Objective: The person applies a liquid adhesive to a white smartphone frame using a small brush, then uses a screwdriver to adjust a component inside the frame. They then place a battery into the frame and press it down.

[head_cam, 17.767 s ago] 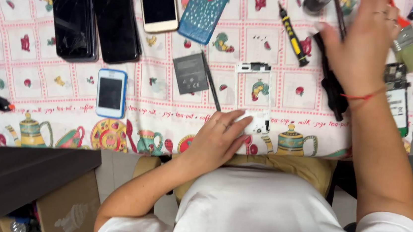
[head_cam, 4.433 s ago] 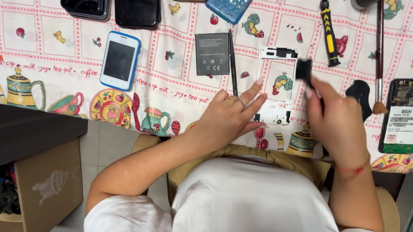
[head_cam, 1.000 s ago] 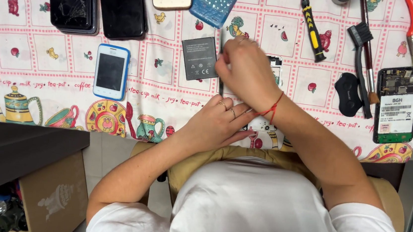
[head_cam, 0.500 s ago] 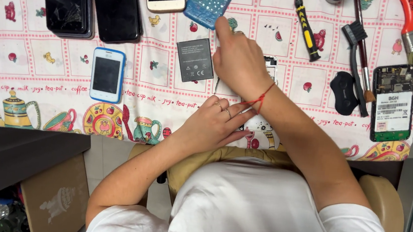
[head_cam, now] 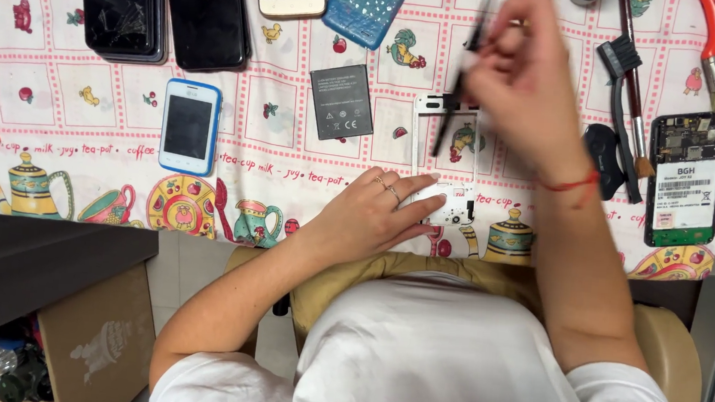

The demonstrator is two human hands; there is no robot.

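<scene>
Pinched between the fingertips of the right hand [head_cam: 528,78], a thin dark tool [head_cam: 457,98] hangs tilted above the white phone frame [head_cam: 443,161], its lower end over the frame's open middle; motion blur hides the exact finger hold. The left hand [head_cam: 373,215] lies flat with fingers spread, pressing the frame's near end onto the patterned tablecloth [head_cam: 276,146]. Just left of the frame lies a dark battery [head_cam: 341,101], and farther left a small blue-edged phone [head_cam: 189,126]. To the right sit a black brush [head_cam: 628,69] and an opened phone [head_cam: 684,180] showing its circuit board.
</scene>
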